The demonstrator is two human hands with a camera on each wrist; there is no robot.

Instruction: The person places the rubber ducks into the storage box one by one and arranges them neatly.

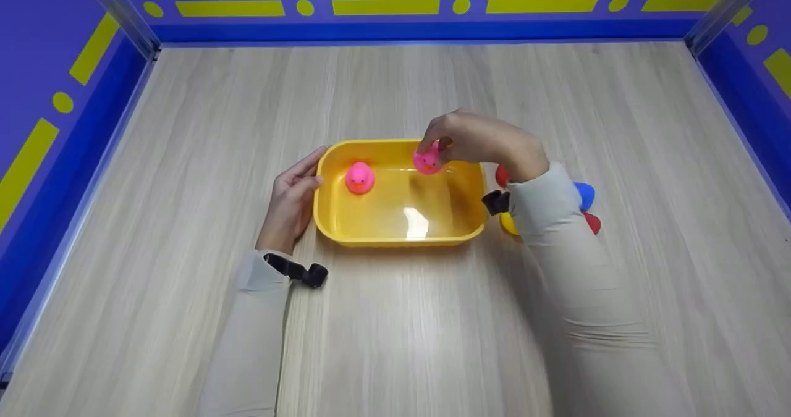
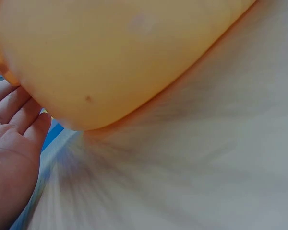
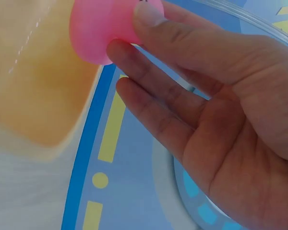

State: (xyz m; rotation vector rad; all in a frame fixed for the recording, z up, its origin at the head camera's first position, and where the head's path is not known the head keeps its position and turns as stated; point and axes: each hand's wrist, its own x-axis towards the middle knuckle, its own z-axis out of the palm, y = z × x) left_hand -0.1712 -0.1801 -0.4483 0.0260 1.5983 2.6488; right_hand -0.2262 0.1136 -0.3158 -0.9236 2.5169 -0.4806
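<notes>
In the head view a yellow plastic tub [image 1: 395, 241] with rounded corners sits on the table. My left hand [image 1: 291, 197] holds its left end, thumb at the rim and fingers along the outer wall. The left wrist view shows the fingers of that hand [image 2: 14, 139] against the tub's side [image 2: 115, 62]. Over the tub's back right part, my right hand [image 1: 473, 138] pinches a pink rubber duck [image 1: 426, 161] between thumb and fingertips. The right wrist view has this duck [image 3: 98, 28] at the top. Another pink rubber duck [image 1: 359, 178] stands inside the tub, at the left.
Beside the tub's right end, partly hidden under my right forearm, lie several coloured things: a blue one [image 1: 584, 196], red ones [image 1: 592, 223] and a yellow one [image 1: 508, 223]. Blue walls [image 1: 395, 31] with yellow marks border the wooden table [image 1: 383, 330] at the back and sides.
</notes>
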